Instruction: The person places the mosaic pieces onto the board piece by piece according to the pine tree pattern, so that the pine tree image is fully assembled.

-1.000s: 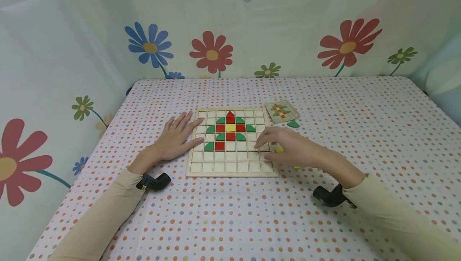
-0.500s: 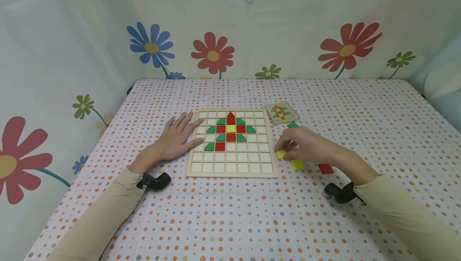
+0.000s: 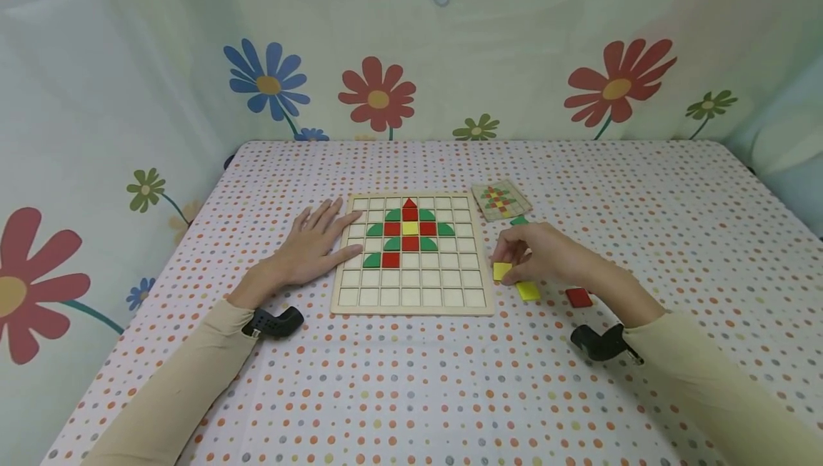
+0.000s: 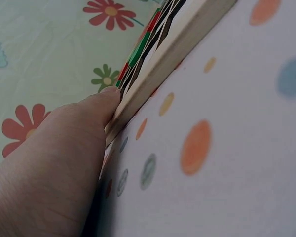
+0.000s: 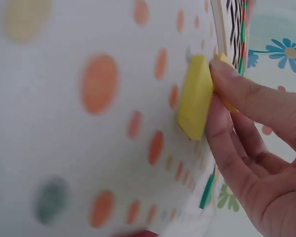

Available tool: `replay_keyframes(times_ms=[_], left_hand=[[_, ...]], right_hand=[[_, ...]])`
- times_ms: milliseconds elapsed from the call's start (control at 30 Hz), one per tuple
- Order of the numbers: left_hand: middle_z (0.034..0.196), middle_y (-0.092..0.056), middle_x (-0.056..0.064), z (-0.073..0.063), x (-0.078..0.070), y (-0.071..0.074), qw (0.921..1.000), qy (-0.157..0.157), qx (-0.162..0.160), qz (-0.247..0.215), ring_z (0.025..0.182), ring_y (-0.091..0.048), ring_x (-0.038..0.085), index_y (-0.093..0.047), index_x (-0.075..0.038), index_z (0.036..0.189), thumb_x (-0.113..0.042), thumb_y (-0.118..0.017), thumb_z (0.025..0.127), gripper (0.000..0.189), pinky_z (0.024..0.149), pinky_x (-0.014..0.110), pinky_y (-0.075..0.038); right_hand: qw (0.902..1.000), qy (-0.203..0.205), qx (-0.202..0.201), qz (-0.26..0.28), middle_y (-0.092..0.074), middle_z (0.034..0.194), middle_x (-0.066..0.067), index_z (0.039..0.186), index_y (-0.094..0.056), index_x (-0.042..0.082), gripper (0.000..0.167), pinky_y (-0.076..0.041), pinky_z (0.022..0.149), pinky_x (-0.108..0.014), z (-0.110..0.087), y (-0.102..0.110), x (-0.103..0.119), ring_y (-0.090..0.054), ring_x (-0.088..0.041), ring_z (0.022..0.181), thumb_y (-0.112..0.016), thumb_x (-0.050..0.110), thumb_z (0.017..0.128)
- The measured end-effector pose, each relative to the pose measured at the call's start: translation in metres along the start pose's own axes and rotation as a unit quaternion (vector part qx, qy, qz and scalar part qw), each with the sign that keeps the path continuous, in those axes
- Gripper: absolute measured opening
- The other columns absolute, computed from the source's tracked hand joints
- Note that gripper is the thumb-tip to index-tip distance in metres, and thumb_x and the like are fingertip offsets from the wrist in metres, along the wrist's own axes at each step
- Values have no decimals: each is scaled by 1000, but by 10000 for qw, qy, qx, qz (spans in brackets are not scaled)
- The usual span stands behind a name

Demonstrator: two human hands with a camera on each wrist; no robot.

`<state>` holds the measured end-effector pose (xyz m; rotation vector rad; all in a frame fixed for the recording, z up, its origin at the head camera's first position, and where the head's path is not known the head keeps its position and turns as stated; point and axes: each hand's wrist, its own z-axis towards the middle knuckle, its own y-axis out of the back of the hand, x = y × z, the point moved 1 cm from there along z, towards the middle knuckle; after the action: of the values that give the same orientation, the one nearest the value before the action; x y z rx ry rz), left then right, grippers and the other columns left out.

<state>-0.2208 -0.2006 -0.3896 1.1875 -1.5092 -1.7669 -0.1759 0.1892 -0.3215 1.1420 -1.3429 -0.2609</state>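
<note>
A wooden grid board lies mid-table, its cells partly filled with red squares, rounded green pieces, a red triangle and one yellow square. My left hand rests with fingers spread at the board's left side, the thumb on its edge. Just off the right side, my right hand pinches a yellow square tile between thumb and fingers. A second yellow tile lies on the cloth close beside those fingers.
Behind the right hand is a pattern card, with a green piece at its near edge. A red square tile lies under the right wrist. Dotted cloth covers the table; a flowered sheet hangs behind.
My right hand has moved right, from over the board's right edge to the yellow tiles, and has taken one between thumb and fingers. The left hand stays in place.
</note>
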Motion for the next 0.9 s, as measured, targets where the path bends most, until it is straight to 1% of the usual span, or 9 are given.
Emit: replay_keyframes(times_ms=[67, 200, 333, 433, 533, 600, 700, 800, 900], left_hand=[[175, -5, 19, 0, 0, 1, 10000, 9, -14, -9, 161, -1, 38, -25, -20, 168, -55, -48, 107, 74, 125, 63, 1], [175, -5, 18, -1, 1, 2, 10000, 18, -11, -15, 161, -1, 38, -25, -20, 168, -55, -49, 107, 75, 126, 63, 1], [175, -5, 18, 0, 1, 2, 10000, 1, -1, -3, 161, -1, 37, -25, -19, 168, -55, -49, 107, 75, 126, 62, 1], [175, -5, 18, 0, 1, 2, 10000, 0, -1, -24, 161, -1, 37, -25, -19, 168, -55, -49, 107, 75, 126, 62, 1], [175, -5, 18, 0, 0, 2, 10000, -3, -9, -17, 161, 0, 37, -25, -20, 168, -55, -49, 106, 75, 126, 61, 1], [175, -5, 18, -1, 0, 3, 10000, -8, -20, -18, 161, -1, 37, -26, -19, 168, -55, -50, 106, 75, 126, 62, 1], [175, -5, 19, 0, 1, 1, 10000, -26, -34, -4, 161, -1, 37, -26, -19, 168, -55, -50, 106, 75, 126, 63, 0], [175, -4, 18, 0, 2, 0, 10000, -6, -6, 11, 161, -1, 37, -25, -20, 168, -56, -48, 106, 75, 126, 62, 1], [175, -4, 17, 0, 2, -1, 10000, -16, 13, 5, 162, 0, 36, -24, -21, 168, -56, -47, 107, 74, 126, 61, 1]], right_hand=[[9999, 71, -130, 45, -68, 93, -3, 93, -72, 6, 23, -58, 76, -32, -2, -2, 0, -62, -18, 86, -91, 2, 79], [9997, 127, -218, -40, -67, 86, 0, 87, -71, 8, 20, -54, 71, -30, -5, -4, 3, -59, -17, 81, -89, 3, 81], [9993, 163, -286, -168, -67, 82, 2, 82, -70, 10, 19, -50, 71, -33, -7, -6, 11, -59, -17, 79, -88, 3, 83], [9978, 306, -494, -322, -68, 83, 1, 84, -73, 9, 16, -51, 69, -34, -8, -7, 19, -60, -16, 78, -86, 1, 83], [9954, 449, -689, -497, -67, 82, 0, 91, -76, 6, 13, -51, 67, -32, -5, -7, 30, -60, -16, 77, -86, -1, 84], [9940, 558, -788, -512, -67, 82, 0, 96, -78, 4, 14, -52, 67, -32, -2, -10, 38, -60, -16, 77, -85, -2, 85], [9924, 805, -867, -347, -68, 83, 0, 100, -80, 3, 15, -54, 70, -32, 8, -16, 49, -61, -17, 79, -82, -4, 87], [9896, 1103, -909, -135, -70, 85, 0, 99, -81, 3, 11, -56, 71, -32, 21, -23, 58, -64, -16, 80, -80, -3, 90], [9891, 1212, -832, 12, -72, 89, -1, 100, -82, 2, 9, -55, 71, -31, 35, -31, 67, -65, -16, 80, -79, 0, 92]])
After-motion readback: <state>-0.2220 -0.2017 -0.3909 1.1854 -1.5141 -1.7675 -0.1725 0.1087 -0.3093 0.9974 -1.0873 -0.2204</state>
